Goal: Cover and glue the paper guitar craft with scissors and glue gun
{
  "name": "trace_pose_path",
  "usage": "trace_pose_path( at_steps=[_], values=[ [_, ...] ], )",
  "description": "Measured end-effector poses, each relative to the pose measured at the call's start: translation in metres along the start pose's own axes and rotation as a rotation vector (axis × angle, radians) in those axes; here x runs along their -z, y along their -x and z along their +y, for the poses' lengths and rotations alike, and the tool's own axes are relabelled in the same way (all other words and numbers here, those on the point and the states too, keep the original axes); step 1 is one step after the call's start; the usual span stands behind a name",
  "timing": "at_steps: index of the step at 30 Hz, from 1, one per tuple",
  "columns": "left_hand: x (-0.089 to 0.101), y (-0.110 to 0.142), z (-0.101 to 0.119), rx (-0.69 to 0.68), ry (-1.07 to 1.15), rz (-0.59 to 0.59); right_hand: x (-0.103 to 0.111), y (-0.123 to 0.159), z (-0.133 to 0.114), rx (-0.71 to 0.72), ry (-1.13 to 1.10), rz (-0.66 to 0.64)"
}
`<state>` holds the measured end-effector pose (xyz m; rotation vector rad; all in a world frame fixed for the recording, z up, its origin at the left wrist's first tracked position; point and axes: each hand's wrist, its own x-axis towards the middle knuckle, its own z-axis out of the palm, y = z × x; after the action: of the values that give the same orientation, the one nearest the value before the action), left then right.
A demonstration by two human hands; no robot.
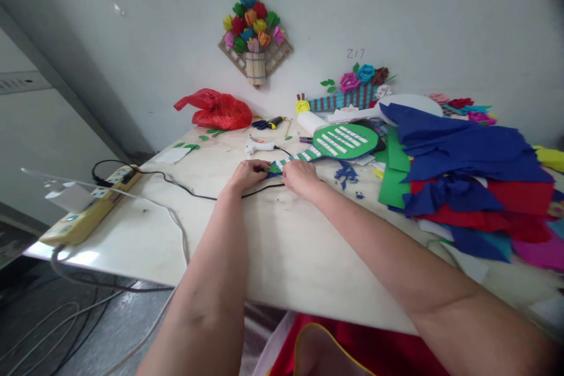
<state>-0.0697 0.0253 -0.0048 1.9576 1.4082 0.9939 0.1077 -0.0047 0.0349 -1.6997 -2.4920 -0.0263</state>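
Observation:
A paddle-shaped paper craft [347, 142] lies on the table, green on top with white strips and a dark blue edge. Its round end points to the right and back. My left hand [252, 175] is closed, pinching the tip of its narrow end. Just to the right, my right hand [300, 176] has its fingers curled over the same narrow part, thumb side hidden. Behind my hands rests a white glue gun [259, 145], its black cord [194, 192] passing in front of them. Scraps of blue paper [346, 174] lie right of my right hand.
A yellow power strip [90, 205] sits at the left edge with cables hanging off. A red plastic bag [220, 110] and pliers [275, 123] are at the back. Coloured paper sheets [467, 147] pile up on the right. A paper flower basket [255, 41] hangs on the wall.

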Motion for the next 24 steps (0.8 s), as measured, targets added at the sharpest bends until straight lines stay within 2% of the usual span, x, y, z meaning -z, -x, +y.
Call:
trace_pose_path(
  at_steps=[4,9,18,24],
  values=[
    [0.000,0.001,0.000,-0.005,-0.043,-0.006,0.001,0.002,-0.002,-0.002,-0.003,0.009],
    [0.000,0.000,-0.002,-0.014,-0.035,-0.006,0.005,0.002,0.001,-0.039,-0.001,-0.040],
    [-0.001,0.000,0.001,0.010,-0.046,-0.005,-0.008,-0.004,-0.004,-0.023,-0.022,-0.005],
    [-0.001,0.000,0.001,0.012,-0.052,-0.011,-0.002,-0.004,0.001,-0.033,-0.012,-0.024]
  ],
)
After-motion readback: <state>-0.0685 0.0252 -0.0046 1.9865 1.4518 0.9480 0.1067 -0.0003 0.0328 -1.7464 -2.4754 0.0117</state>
